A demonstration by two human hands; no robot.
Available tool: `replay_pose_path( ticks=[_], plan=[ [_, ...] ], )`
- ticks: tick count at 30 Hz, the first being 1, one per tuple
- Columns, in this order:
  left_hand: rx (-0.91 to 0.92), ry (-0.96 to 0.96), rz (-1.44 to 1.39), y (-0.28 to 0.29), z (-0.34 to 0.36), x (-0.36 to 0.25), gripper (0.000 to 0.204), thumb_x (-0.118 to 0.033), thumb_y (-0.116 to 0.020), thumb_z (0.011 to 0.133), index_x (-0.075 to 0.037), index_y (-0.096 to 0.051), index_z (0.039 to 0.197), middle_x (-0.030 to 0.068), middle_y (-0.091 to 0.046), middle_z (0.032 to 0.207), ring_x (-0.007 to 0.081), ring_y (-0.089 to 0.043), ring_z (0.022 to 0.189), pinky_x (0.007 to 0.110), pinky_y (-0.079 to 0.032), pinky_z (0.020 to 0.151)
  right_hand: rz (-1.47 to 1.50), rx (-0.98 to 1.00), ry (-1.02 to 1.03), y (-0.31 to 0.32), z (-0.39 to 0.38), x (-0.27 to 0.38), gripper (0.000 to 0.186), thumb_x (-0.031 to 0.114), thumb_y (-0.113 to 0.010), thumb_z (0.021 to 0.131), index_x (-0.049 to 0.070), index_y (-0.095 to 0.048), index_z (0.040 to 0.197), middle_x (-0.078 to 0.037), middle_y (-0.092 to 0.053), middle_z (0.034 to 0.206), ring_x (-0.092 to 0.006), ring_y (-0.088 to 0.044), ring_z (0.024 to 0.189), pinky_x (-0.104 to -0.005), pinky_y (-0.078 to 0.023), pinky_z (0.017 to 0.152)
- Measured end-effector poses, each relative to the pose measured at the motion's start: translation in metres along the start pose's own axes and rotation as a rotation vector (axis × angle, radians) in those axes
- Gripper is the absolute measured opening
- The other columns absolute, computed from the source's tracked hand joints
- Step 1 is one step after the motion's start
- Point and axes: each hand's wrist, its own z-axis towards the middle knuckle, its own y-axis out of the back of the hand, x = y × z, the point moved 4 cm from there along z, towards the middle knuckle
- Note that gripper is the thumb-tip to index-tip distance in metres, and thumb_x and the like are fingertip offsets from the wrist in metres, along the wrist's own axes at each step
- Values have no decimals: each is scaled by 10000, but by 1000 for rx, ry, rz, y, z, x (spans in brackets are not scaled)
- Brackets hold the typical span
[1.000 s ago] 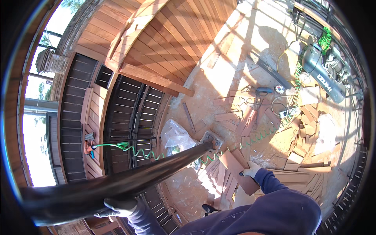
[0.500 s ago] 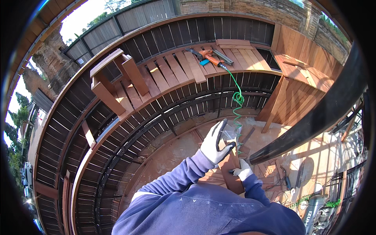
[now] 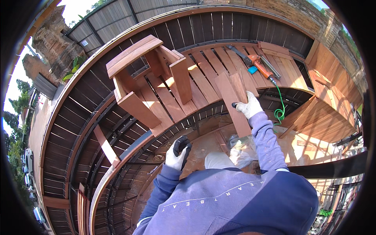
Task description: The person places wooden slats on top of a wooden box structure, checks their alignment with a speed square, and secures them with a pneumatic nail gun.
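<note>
My right hand (image 3: pixel 249 105), in a white glove with dark fingertips, grips a long reddish wooden board (image 3: pixel 231 98) by its right edge. A second, browner board (image 3: pixel 238 84) lies against it, partly hidden. The boards reach over the front edge of the curved slatted bench (image 3: pixel 203 88). In the same kind of glove, my left hand (image 3: pixel 178 153) hovers below the bench edge, fingers bent but apart from the thumb, with nothing visible in it. On the bench to the left stands a box-like wooden frame (image 3: pixel 178 78) made of several boards.
An orange nail gun (image 3: pixel 261 65) lies on the bench, with a green coiled hose (image 3: pixel 279 113) hanging off the front. Several loose boards (image 3: pixel 274 49) lie behind it. A clear plastic bag (image 3: pixel 243 150) sits on the floor below. To the right, a dark curved beam (image 3: pixel 333 166) crosses the view.
The view has shifted closer to the bench. My right hand has brought the board up and forward to the bench edge. My left hand has moved away from the board, to the left.
</note>
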Motion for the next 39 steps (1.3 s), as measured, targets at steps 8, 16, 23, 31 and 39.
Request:
replay_pose_path(
  ticks=[8, 16, 23, 31, 39],
  plan=[
    [82, -167, 332, 33, 32, -96, 433, -3, -662, 850, 47, -564, 1269, 138, -668, 1141, 206, -628, 1089, 345, -460, 980, -340, 191, -57, -32, 178, 67, 949, 309, -768, 666, -12, -356, 1459, -277, -591, 1272, -380, -588, 1178, -362, -465, 991],
    [-234, -243, 71, 41, 28, -146, 489, -93, -695, 811, 40, -570, 1264, 204, -657, 1121, 306, -640, 1071, 421, -466, 972, -328, 303, -14, -64, 224, 40, 882, 334, -749, 716, 40, -393, 1467, -257, -563, 1309, -384, -560, 1202, -379, -440, 1027],
    [-238, -450, 46, 61, 47, -188, 468, -139, -745, 789, 44, -609, 1197, 236, -647, 1090, 344, -656, 1000, 458, -499, 921, -786, 61, 216, -72, 168, 63, 810, 501, -783, 696, 54, -546, 1328, -188, -512, 1338, -350, -492, 1236, -464, -422, 1000],
    [-226, -570, 129, 91, 64, -201, 539, -299, -691, 880, 54, -551, 1262, 209, -651, 1074, 320, -647, 999, 431, -530, 837, -992, 91, 251, -93, 142, 83, 868, 460, -803, 644, 16, -484, 1318, -140, -537, 1208, -300, -492, 1181, -443, -414, 967],
    [-276, -610, 128, 122, 64, -203, 414, -108, -622, 838, 75, -578, 1207, 246, -645, 1081, 333, -666, 964, 451, -534, 864, -905, 6, 67, -81, 163, 75, 826, 342, -794, 671, 38, -446, 1356, -158, -602, 1070, -312, -623, 1004, -423, -520, 845]
  ],
)
